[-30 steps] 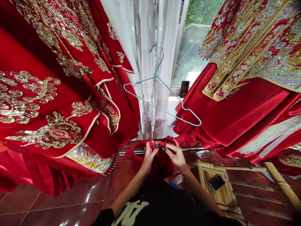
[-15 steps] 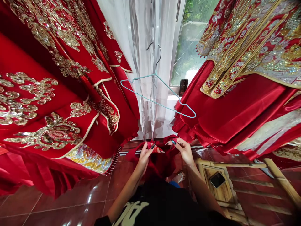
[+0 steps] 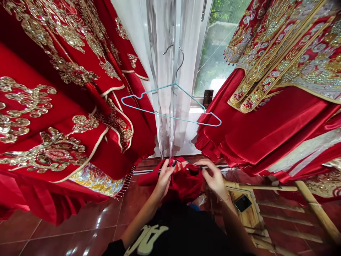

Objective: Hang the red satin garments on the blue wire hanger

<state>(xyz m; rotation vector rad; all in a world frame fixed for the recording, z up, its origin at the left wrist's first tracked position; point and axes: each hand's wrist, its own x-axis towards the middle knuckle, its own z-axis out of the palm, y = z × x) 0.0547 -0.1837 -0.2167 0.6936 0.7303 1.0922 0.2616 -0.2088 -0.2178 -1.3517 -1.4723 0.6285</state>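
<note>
Hands low and centre, we're close together but apart: our left hand point(image 3: 163, 177) pinches a bunched red garment point(image 3: 186, 186) between thumb and fingers, dark nails glinting, while our right hand point(image 3: 214, 179) curls loosely at its far edge, and we can't make out whether those fingertips grip. That soft, matte bundle sits right between us, just beyond our black shirt point(image 3: 186, 227), its folds heaped round a dark opening, the near side tucked out of sight.

Up we go: a thin pale-blue hanger point(image 3: 175, 84), grey metal hook on top, whatever it catches on hard to read among the slim shiny poles.

Left of us, a red gown point(image 3: 69, 131) thick with raised gold sequin scrolls, cut off by the frame; on our right, a glossy satin skirt point(image 3: 266, 128) under crusted beadwork, also cropped. Past them, a streaky window point(image 3: 221, 46) and an upright phone point(image 3: 208, 98), digits too small for us. Another phone point(image 3: 243, 203) lies on a bamboo seat point(image 3: 243, 220), partly hidden by our arm, over shiny red tiles point(image 3: 66, 234).
</note>
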